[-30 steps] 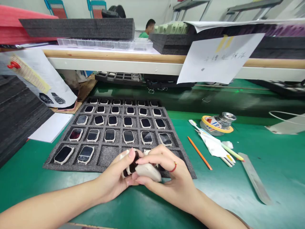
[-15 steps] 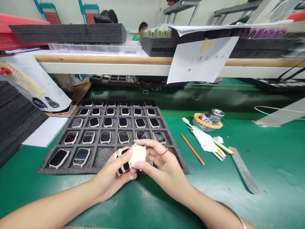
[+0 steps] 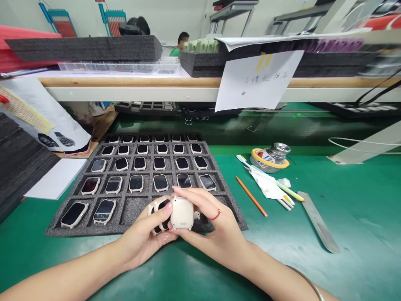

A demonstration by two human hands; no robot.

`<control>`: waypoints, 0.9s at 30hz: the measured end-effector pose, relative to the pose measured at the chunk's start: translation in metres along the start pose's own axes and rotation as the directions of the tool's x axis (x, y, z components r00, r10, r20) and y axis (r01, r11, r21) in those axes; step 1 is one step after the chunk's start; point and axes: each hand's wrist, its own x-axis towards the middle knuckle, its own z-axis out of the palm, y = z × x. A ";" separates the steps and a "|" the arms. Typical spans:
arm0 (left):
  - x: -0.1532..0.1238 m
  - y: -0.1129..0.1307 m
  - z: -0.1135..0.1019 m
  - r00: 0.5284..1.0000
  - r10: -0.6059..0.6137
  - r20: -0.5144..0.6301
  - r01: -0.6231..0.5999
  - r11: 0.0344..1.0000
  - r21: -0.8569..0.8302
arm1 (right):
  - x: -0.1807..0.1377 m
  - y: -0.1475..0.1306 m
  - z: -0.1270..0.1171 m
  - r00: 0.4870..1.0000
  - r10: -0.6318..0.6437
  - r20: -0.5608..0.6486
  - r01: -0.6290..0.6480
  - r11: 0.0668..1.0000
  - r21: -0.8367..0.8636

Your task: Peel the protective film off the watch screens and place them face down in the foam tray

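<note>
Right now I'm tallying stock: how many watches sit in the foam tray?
26 visible watches: six in each of four farther rows, two at left in the nearest; the left hand and right hand may hide more.

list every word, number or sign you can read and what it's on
"18": jar label; its other marks are unclear
Handwritten characters: hanging sheet; too blurred to read surely
Tiny print: back of the held watch; too small
Faint print: left sheet; unreadable
</note>
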 end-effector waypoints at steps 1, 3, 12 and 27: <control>0.000 0.000 0.000 1.000 0.001 -0.009 0.000 1.000 0.007 | 0.000 0.000 0.000 1.000 -0.009 0.000 0.009 1.000 -0.005; -0.001 0.000 0.001 1.000 0.003 -0.025 -0.002 1.000 0.026 | 0.002 0.000 -0.001 1.000 -0.031 0.006 0.031 0.999 -0.010; -0.014 0.013 0.004 0.969 0.081 -0.234 -0.055 0.992 0.115 | -0.020 0.013 -0.037 0.990 0.086 -0.112 -0.117 0.945 -0.304; -0.020 0.016 -0.018 0.991 0.133 0.011 -0.134 0.983 0.123 | -0.011 -0.001 -0.018 0.940 0.275 0.200 -0.170 0.890 -0.424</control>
